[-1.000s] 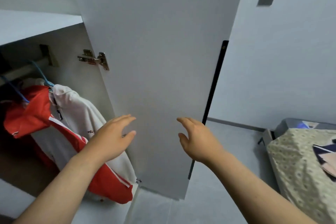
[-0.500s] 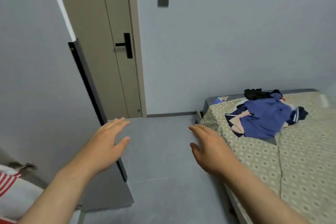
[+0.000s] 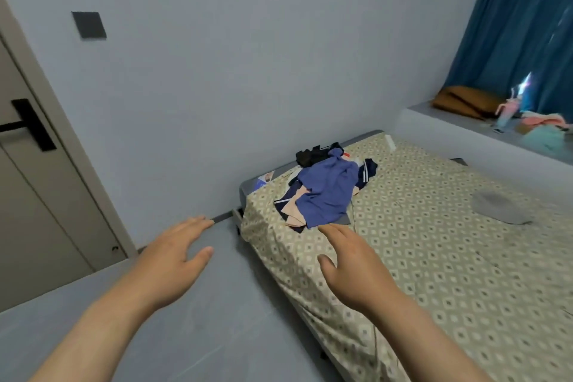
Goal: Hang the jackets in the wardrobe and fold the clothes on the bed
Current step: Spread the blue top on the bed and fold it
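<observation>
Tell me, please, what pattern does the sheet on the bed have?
The bed sheet is beige with a repeating pattern of small diamonds, shown clearly in the head view.

Rumpled clothes (image 3: 324,192) on bed (image 3: 465,257)

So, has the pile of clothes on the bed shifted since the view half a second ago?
No. The clothes pile sits just as before beside the grey bed corner; only the camera has swung right.
</observation>
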`<state>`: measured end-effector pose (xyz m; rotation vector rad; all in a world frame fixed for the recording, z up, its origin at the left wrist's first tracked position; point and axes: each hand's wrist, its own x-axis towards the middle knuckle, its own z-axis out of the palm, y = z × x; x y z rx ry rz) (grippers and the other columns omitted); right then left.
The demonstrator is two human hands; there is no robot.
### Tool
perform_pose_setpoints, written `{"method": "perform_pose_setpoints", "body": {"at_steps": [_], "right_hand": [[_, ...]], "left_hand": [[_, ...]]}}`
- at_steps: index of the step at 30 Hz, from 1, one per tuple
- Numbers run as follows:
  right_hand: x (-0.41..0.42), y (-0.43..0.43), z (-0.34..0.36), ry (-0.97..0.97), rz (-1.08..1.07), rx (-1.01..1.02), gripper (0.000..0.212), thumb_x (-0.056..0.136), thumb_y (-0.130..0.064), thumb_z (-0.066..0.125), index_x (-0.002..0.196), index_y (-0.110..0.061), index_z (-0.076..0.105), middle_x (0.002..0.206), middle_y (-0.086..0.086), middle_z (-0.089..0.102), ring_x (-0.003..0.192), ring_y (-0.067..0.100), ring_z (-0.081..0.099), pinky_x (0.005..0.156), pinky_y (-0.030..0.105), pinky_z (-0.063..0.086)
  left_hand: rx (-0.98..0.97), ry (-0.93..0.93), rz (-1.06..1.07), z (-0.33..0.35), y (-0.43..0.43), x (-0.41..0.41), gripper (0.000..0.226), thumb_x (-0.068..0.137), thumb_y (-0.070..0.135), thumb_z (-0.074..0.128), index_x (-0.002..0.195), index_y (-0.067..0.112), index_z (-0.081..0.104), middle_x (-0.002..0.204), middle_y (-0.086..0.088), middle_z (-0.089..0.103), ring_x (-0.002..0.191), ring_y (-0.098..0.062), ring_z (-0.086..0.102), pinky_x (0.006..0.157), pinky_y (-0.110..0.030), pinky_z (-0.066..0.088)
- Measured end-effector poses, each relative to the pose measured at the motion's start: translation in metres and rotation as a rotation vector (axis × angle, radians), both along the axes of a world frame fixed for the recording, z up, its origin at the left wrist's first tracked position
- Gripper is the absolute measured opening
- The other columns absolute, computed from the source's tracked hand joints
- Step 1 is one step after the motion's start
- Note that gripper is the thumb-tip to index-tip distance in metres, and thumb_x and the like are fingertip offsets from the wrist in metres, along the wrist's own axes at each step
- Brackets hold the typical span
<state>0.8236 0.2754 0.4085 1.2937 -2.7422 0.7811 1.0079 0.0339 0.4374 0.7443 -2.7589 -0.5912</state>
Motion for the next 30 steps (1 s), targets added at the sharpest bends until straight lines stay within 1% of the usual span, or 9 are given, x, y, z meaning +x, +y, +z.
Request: {"method": "perform_pose_setpoints", "body": {"at_steps": [3, 8, 14, 18, 20, 22, 26, 28, 30], "right_hand": [[-0.031, 0.006, -0.007, -0.016, -0.068, 0.007, 0.051, 0.093, -0.024, 0.058, 0.143, -0.023, 0.046, 0.138, -0.005, 0.052, 0.126, 0.016, 0.047, 0.103, 0.025, 0.035], [-0.095, -0.014, -0.025, -0.046, -0.136, 0.042, 0.049, 0.094, -0.025, 0.056, 0.141, -0.022, 0.046, 0.136, -0.005, 0.051, 0.123, 0.015, 0.047, 0.099, 0.024, 0.035], [-0.179, -0.066, -0.036, -0.082, -0.153, 0.167, 0.047, 0.095, -0.028, 0.053, 0.14, -0.023, 0.044, 0.133, -0.004, 0.052, 0.121, 0.019, 0.049, 0.1, 0.031, 0.041], [-0.231, -0.079, -0.042, -0.09, -0.206, 0.199, 0.05, 0.094, -0.028, 0.054, 0.143, -0.022, 0.043, 0.138, -0.003, 0.05, 0.125, 0.02, 0.048, 0.103, 0.033, 0.041], [-0.25, -0.078, -0.046, -0.104, -0.258, 0.198, 0.05, 0.094, -0.028, 0.055, 0.143, -0.021, 0.044, 0.138, -0.001, 0.05, 0.126, 0.021, 0.047, 0.103, 0.032, 0.04], [-0.267, -0.073, -0.052, -0.127, -0.308, 0.205, 0.049, 0.094, -0.028, 0.055, 0.141, -0.02, 0.046, 0.139, 0.001, 0.05, 0.127, 0.022, 0.046, 0.103, 0.032, 0.038], [-0.304, -0.059, -0.064, -0.185, -0.352, 0.239, 0.054, 0.096, -0.031, 0.052, 0.147, -0.022, 0.038, 0.152, 0.002, 0.038, 0.139, 0.022, 0.036, 0.111, 0.032, 0.031], [-0.325, -0.052, -0.067, -0.192, -0.359, 0.238, 0.054, 0.097, -0.032, 0.051, 0.148, -0.023, 0.037, 0.153, 0.001, 0.037, 0.14, 0.021, 0.035, 0.112, 0.031, 0.03], [-0.346, -0.046, -0.069, -0.212, -0.363, 0.217, 0.054, 0.097, -0.031, 0.052, 0.149, -0.023, 0.037, 0.152, -0.002, 0.038, 0.138, 0.018, 0.036, 0.111, 0.029, 0.03]], "left_hand": [[0.03, 0.006, -0.059, -0.013, -0.006, -0.045, 0.051, 0.098, 0.032, 0.053, 0.147, 0.027, 0.04, 0.157, 0.009, 0.031, 0.146, -0.009, 0.025, 0.115, -0.02, 0.014], [0.087, -0.002, -0.115, -0.049, -0.041, -0.122, 0.049, 0.096, 0.029, 0.058, 0.144, 0.026, 0.046, 0.154, 0.007, 0.037, 0.145, -0.01, 0.028, 0.117, -0.027, 0.019], [0.177, -0.05, -0.116, -0.086, -0.104, -0.204, 0.049, 0.094, 0.026, 0.061, 0.142, 0.027, 0.049, 0.151, 0.006, 0.042, 0.143, -0.012, 0.032, 0.116, -0.03, 0.023], [0.186, -0.106, -0.149, -0.102, -0.134, -0.262, 0.048, 0.094, 0.027, 0.061, 0.141, 0.025, 0.05, 0.15, 0.005, 0.044, 0.142, -0.014, 0.036, 0.115, -0.033, 0.029], [0.204, -0.125, -0.177, -0.108, -0.139, -0.292, 0.048, 0.095, 0.028, 0.06, 0.142, 0.026, 0.05, 0.15, 0.006, 0.044, 0.139, -0.014, 0.039, 0.109, -0.028, 0.032], [0.227, -0.131, -0.217, -0.114, -0.138, -0.32, 0.048, 0.094, 0.027, 0.06, 0.141, 0.024, 0.05, 0.149, 0.005, 0.046, 0.136, -0.013, 0.041, 0.105, -0.024, 0.033], [0.235, -0.158, -0.277, -0.125, -0.131, -0.369, 0.05, 0.095, 0.028, 0.06, 0.143, 0.024, 0.049, 0.15, 0.006, 0.044, 0.14, -0.012, 0.037, 0.112, -0.026, 0.027], [0.226, -0.159, -0.286, -0.127, -0.129, -0.389, 0.049, 0.094, 0.027, 0.061, 0.142, 0.024, 0.049, 0.148, 0.006, 0.046, 0.137, -0.01, 0.039, 0.11, -0.023, 0.026], [0.21, -0.145, -0.289, -0.127, -0.129, -0.409, 0.049, 0.094, 0.025, 0.061, 0.141, 0.028, 0.05, 0.146, 0.009, 0.048, 0.132, -0.004, 0.039, 0.106, -0.019, 0.026]]}}
